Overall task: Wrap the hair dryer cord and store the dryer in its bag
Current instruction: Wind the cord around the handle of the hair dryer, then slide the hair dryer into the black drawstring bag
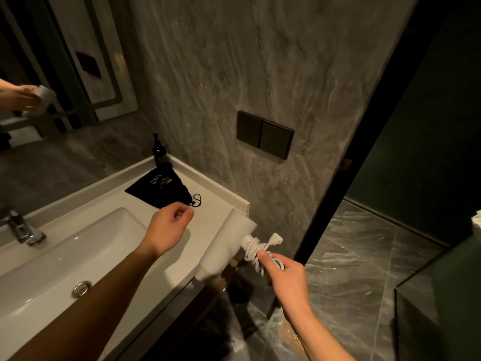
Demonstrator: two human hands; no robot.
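A white hair dryer (229,243) hangs over the right end of the white vanity counter (216,201). Its white cord (253,250) is wound around the handle, and the plug (276,240) sticks out to the right. My right hand (283,274) grips the cord-wrapped handle. My left hand (169,225) hovers over the counter with fingers loosely curled and nothing in it, just short of the black drawstring bag (161,190). The bag lies flat near the back corner, its string trailing to the right.
A rectangular sink (65,251) with a chrome tap (22,230) fills the counter's left part. A dark pump bottle (158,152) stands at the back corner. A socket and switch plate (264,134) sits on the grey stone wall. A mirror (39,61) is at upper left.
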